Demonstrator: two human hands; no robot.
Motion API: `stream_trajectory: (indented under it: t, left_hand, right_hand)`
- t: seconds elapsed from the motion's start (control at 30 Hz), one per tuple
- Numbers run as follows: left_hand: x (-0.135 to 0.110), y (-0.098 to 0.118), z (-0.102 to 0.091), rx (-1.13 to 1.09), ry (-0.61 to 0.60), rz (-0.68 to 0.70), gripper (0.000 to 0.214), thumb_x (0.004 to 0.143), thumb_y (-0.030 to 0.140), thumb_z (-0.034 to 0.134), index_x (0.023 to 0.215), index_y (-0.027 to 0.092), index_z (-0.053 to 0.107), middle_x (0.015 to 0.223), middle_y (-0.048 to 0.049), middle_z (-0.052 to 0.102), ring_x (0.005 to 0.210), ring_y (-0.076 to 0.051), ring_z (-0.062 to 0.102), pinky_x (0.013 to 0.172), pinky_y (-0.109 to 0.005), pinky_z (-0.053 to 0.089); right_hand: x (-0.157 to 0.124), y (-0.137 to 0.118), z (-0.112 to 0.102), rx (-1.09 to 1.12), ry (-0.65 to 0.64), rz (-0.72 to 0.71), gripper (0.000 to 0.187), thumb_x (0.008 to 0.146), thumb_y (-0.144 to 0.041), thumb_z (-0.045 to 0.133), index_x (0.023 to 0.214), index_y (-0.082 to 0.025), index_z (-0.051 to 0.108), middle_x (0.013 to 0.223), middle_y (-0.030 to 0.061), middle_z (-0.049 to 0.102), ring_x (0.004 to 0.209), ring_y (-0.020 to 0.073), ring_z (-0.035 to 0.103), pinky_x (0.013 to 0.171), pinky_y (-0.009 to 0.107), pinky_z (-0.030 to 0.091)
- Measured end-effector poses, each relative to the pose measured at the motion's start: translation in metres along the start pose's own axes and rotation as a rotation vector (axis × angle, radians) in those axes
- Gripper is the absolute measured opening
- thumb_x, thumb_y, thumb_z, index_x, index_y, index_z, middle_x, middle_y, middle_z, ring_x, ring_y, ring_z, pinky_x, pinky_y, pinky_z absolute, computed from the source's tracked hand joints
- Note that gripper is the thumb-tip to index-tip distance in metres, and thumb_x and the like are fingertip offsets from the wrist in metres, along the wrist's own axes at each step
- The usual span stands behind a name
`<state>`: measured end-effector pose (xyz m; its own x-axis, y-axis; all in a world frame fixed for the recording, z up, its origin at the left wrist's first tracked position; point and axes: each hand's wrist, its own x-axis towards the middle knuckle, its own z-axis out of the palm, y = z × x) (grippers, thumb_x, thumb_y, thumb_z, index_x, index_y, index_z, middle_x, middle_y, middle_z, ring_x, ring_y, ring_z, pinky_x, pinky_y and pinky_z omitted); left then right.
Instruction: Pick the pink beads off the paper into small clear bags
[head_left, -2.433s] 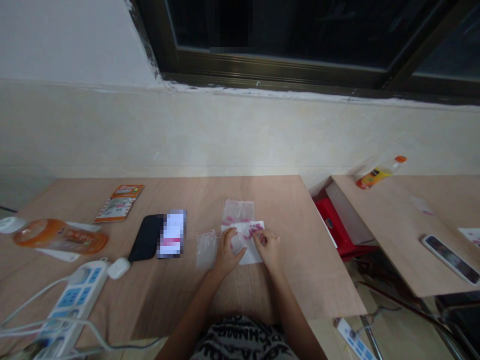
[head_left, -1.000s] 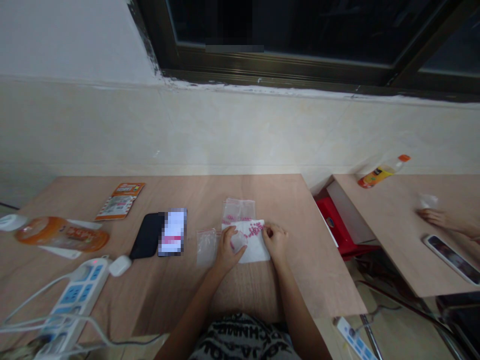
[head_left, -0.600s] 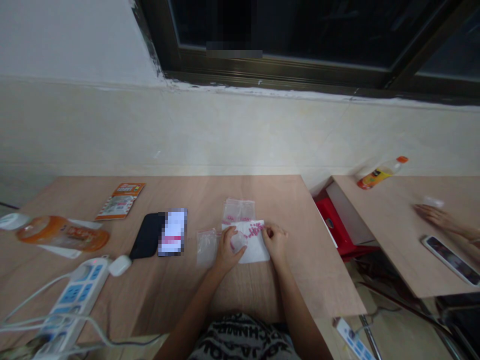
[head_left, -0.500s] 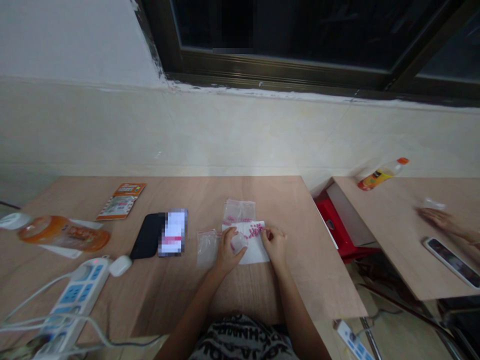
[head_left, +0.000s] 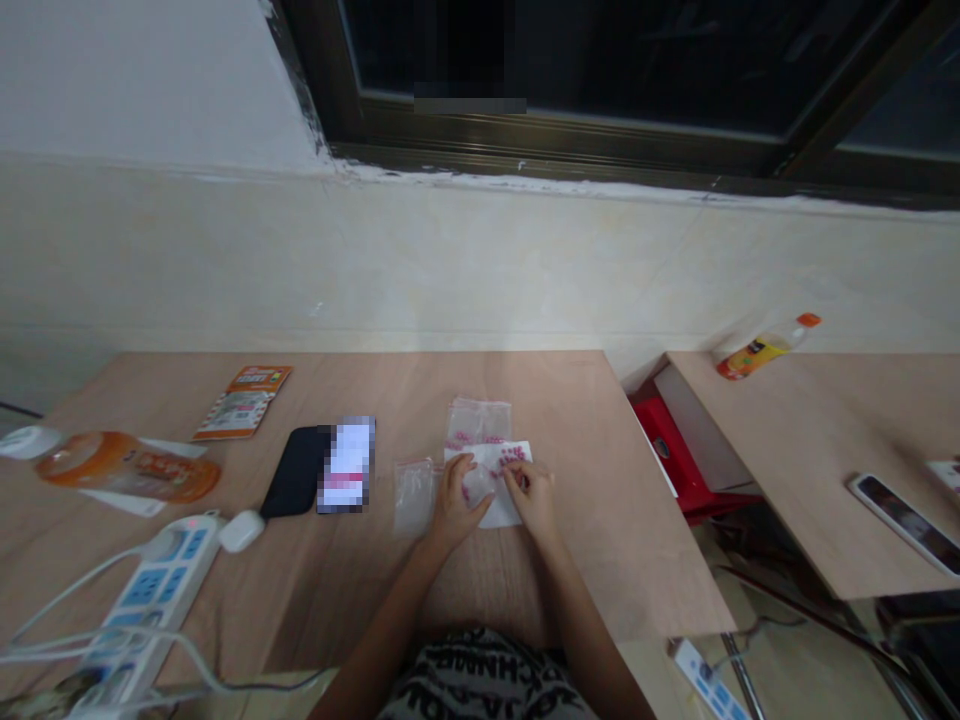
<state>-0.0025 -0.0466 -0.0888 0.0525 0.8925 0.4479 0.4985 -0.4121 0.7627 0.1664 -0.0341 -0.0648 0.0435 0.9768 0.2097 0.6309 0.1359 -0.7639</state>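
Note:
A white paper sheet [head_left: 495,515] lies on the table before me, with small pinkish-red pieces [head_left: 514,455] scattered on its upper right. My left hand [head_left: 452,502] rests over its left side, thumb and fingers curved round a small translucent item, apparently clear plastic, with some pink in it. Over the right half, my right hand [head_left: 534,503] has its fingertips pinched together close to the pieces; what they hold is too small to make out. A clear bag with red print [head_left: 480,418] lies just behind the sheet. Left of my left hand is another clear zip bag [head_left: 414,495].
To the left lie two phones, one black [head_left: 296,470] and one lit [head_left: 346,465], an orange packet [head_left: 244,402], an orange drink bottle [head_left: 131,467] and a power strip [head_left: 150,600] with cables. Across a gap, a second table holds a bottle [head_left: 765,350] and a phone [head_left: 904,522].
My right hand has moved left over the sheet, toward my left hand, which stays put. Another person's hand and a clear wrapper on the right table have gone from view.

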Motion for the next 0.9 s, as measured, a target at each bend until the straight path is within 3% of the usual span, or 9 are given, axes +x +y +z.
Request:
stream_trajectory:
  t: [0.13, 0.27, 0.9]
  left_hand:
    - [-0.002, -0.003, 0.002, -0.003, -0.002, -0.013, 0.070, 0.074, 0.025, 0.070, 0.135, 0.024, 0.034, 0.126, -0.0132, 0.048, 0.105, -0.023, 0.062, 0.093, -0.045, 0.052]
    - [-0.002, -0.004, 0.003, -0.003, -0.006, -0.025, 0.071, 0.074, 0.026, 0.070, 0.135, 0.024, 0.034, 0.127, -0.0127, 0.047, 0.105, -0.023, 0.062, 0.094, -0.045, 0.051]
    - [-0.001, -0.002, 0.001, 0.022, 0.012, 0.003, 0.070, 0.075, 0.027, 0.069, 0.136, 0.024, 0.034, 0.125, -0.0125, 0.050, 0.108, -0.024, 0.061, 0.096, -0.045, 0.050]
  right_hand:
    - [0.003, 0.017, -0.009, -0.161, 0.078, 0.043, 0.033, 0.090, -0.041, 0.049, 0.089, -0.019, 0.073, 0.070, 0.0025, 0.066, 0.070, 0.0174, 0.058, 0.073, 0.030, 0.032]
    - [0.003, 0.026, -0.010, -0.229, 0.069, 0.037, 0.034, 0.090, -0.041, 0.047, 0.089, -0.019, 0.073, 0.071, 0.0025, 0.066, 0.071, 0.0166, 0.057, 0.073, 0.029, 0.030]
    - [0.002, 0.013, -0.011, -0.272, 0.007, -0.046, 0.029, 0.092, -0.039, 0.050, 0.086, -0.022, 0.073, 0.071, 0.0020, 0.065, 0.074, 0.0160, 0.056, 0.074, 0.029, 0.027]
